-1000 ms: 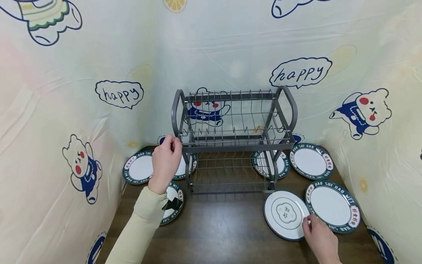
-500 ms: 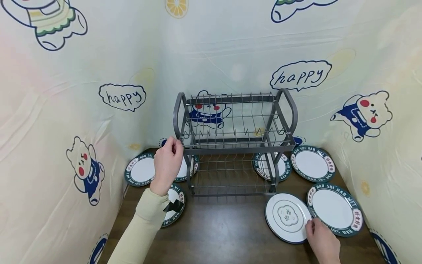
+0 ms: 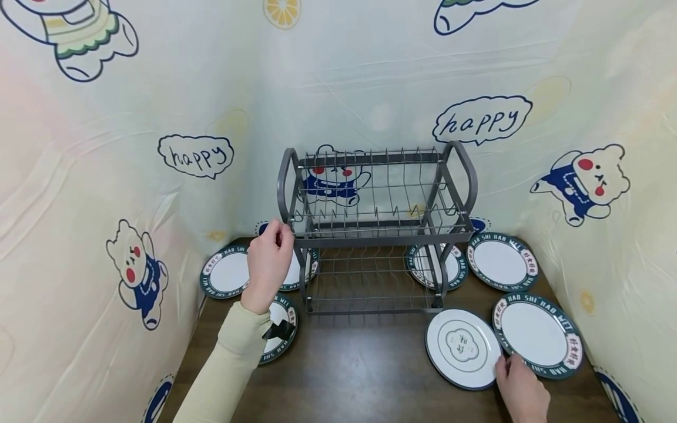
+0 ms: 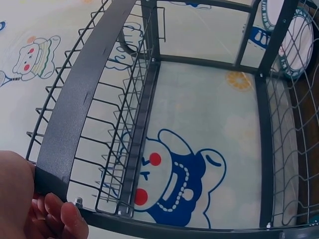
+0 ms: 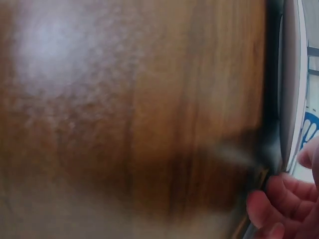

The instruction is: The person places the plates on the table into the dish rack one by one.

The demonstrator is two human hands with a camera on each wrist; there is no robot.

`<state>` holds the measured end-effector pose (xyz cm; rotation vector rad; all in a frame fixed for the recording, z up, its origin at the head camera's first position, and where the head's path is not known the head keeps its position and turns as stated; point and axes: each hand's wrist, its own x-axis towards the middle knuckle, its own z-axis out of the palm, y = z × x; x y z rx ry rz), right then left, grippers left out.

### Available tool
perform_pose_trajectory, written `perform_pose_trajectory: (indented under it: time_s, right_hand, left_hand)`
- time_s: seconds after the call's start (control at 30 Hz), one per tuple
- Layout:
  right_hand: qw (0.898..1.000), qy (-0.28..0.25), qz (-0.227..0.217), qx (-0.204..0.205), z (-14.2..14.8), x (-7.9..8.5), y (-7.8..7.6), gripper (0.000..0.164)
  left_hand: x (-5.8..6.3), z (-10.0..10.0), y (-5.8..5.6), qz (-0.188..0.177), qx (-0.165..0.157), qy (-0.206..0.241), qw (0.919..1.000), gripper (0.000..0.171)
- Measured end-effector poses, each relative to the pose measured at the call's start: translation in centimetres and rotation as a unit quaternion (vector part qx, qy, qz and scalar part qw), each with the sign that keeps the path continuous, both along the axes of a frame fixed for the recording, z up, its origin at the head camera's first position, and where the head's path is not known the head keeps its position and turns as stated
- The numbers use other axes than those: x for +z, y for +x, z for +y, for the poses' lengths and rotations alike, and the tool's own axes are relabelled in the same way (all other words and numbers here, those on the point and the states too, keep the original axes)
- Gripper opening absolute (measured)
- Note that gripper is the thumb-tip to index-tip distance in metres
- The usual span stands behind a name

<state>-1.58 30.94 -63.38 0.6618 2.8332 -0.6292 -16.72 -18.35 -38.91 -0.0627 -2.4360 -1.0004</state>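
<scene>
Head view: brown table (image 3: 344,364) with a two-tier wire rack (image 3: 383,240) standing toward its far edge, no plates seen in either tier.

Item, upturned plate (image 3: 457,352): white base uppermost, printed mark at centre. Located on the right half of the table, nearer than the rack's right front foot. Whether its whole rim rests on the table cannot be told.

Item, right hand (image 3: 522,390): at the near right part of that plate's rim. Thumb and fingers brought close in a narrow pinch, the rim between them; the right wrist view agrees, showing the plate edge-on.

Item, left hand (image 3: 268,261): at the rack's left front corner, upper tier. Left wrist view: fingers curled round the frame end, a holding grip.

Further plates, face up, green-banded: right-edge plate (image 3: 534,329), just beside the upturned one; far-right-corner plate (image 3: 501,262); right rear plate (image 3: 453,265), partly behind the rack; left rear plate (image 3: 292,275), partly hidden by the left hand; far-left-corner plate (image 3: 224,275); left front plate (image 3: 277,313), partly under the sleeve (image 3: 227,358).

Step in hand, by judgement: taking the upturned plate by its rim while the rack is steadied. Next move appears to call for a secure pinch and a lift clear of the right-edge plate, the left hand bracing the frame.
</scene>
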Motion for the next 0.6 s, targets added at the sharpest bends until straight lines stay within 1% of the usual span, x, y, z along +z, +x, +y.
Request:
perform_pose_trajectory:
  time_s: [0.13,0.2,0.37,0.6]
  right_hand:
    - [0.999,-0.011,-0.034,0.021,0.41,-0.42,-0.05,0.038]
    - [0.999,-0.013,-0.043,0.025,0.48,-0.53,-0.12,0.041]
    - [0.999,-0.011,-0.045,0.023,0.44,-0.65,-0.38,0.04]
    - [0.998,-0.028,-0.046,0.027,0.62,-1.0,-0.51,0.04]
  left_hand:
    - [0.04,0.02,0.01,-0.001,0.0,0.003,1.0,0.026]
    - [0.08,0.01,0.03,0.002,-0.001,0.003,1.0,0.026]
    - [0.11,-0.01,0.04,0.007,-0.003,0.0,1.0,0.027]
    - [0.14,0.03,0.08,0.003,-0.001,0.002,1.0,0.027]
